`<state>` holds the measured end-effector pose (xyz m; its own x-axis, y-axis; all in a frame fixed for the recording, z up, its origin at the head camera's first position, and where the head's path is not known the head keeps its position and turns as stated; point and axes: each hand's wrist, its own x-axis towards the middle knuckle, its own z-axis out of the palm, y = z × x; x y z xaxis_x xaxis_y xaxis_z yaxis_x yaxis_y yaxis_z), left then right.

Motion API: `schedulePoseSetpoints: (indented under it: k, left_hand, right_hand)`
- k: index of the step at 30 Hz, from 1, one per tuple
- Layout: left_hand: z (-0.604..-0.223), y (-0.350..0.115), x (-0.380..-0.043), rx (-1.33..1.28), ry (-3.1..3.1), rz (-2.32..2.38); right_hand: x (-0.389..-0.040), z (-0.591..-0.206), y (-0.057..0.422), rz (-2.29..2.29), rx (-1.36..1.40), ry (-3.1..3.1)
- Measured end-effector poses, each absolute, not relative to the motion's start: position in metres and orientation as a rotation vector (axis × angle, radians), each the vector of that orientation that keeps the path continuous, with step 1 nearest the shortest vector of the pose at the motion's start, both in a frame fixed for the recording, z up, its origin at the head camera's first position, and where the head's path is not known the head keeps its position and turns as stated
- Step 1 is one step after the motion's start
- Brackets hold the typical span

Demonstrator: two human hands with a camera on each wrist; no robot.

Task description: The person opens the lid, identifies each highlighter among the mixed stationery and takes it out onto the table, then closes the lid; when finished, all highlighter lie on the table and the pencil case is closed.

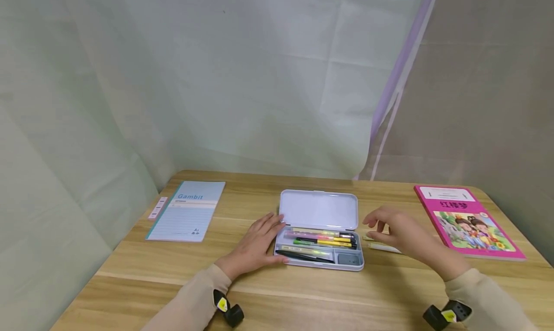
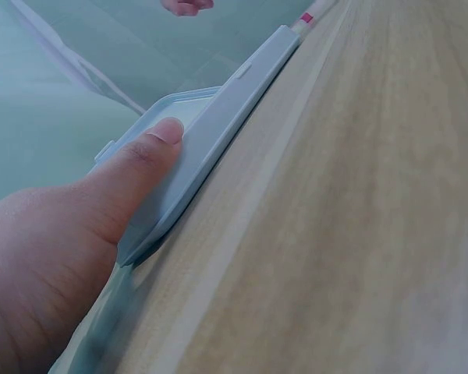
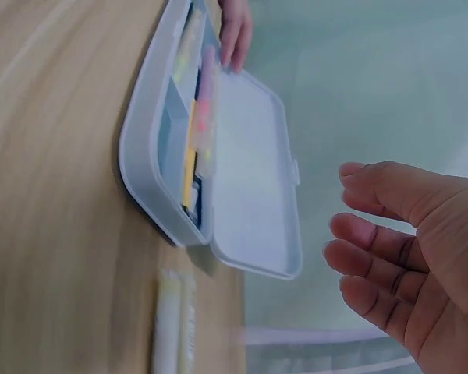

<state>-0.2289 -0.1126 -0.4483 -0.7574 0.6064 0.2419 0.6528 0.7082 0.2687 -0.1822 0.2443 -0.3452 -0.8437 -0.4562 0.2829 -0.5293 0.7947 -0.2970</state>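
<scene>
1. The pencil case sits on the table in front of the person, between the two hands; its pale lid is raised at the back.
2. The left hand is at the case's left end, fingers extended and spread. Its thumb lies against the front wall, as the left wrist view shows, while the other fingers reach toward the rear left corner, by the lid.
3. The right hand is raised just right of the case, its fingers loosely curved with a gap between thumb and forefinger — they hold nothing.
4. Below that hand, a white pen and a yellowish pen lie side by side on the table, near the case's right end.
5. Inside the case, the rear section holds several pens, among them a pink pen and a yellow pen; a black pen lies along the front section, with a pale marker behind it.
6. A light blue notebook marked "Gambit" lies far left, a pinkish card beside it.
7. A pink book with an illustrated cover lies on the right — well apart from the case.
</scene>
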Motion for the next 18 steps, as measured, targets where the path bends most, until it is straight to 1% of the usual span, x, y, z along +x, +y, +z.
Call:
schedulePoseSetpoints:
  k: [18]
  left_hand:
    - [-0.445, -0.112, -0.227, -1.042, -2.78, -0.526]
  right_hand:
    - [-0.192, -0.378, 0.21, 0.721, 0.84, -2.815]
